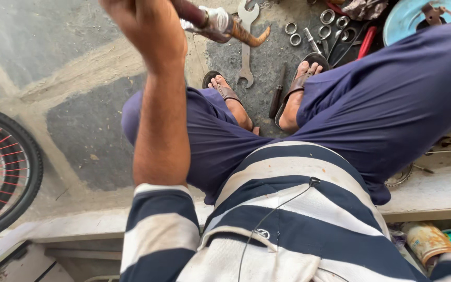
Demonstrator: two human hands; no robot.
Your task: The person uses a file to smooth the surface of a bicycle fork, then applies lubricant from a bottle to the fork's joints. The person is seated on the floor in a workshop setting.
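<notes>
Shirt: navy-and-white striped cotton shirt (pixel 288 209) fills 6 o'clock, thin black wire running down it; person seated, dark blue trousers (pixel 392 104) spread toward 3 o'clock.
Left hand: raised left hand (pixel 147 31) at 12 o'clock, fist clamped round the handle end of a dark-handled tool with a chrome metal head and a rusty brown curved tip (pixel 220 25); forearm runs straight up from the sleeve.
Right hand: only a sliver of arm at the 4 o'clock edge; cannot tell whether open or closed.
Tool position: top centre, head sticking out toward 1 o'clock from the fist, above the floor, touching nothing below.
Handling: looks rigid, steel, head-heavy, likely greasy and slippery; take hold on the dark handle well behind the head, full fist, not the rusty tip.
Floor: long silver open-ended spanner (pixel 246 47) flat on grey concrete just below the tool; cluster of steel rings and nuts (pixel 319 26) at 1 o'clock; brown sandals on both feet.
Periphery: black bicycle wheel with red spokes (pixel 1 172) at 9 o'clock; light blue round metal dish (pixel 418 15) at 2 o'clock; toothed sprocket (pixel 400 176) on the ledge at 3 o'clock.
</notes>
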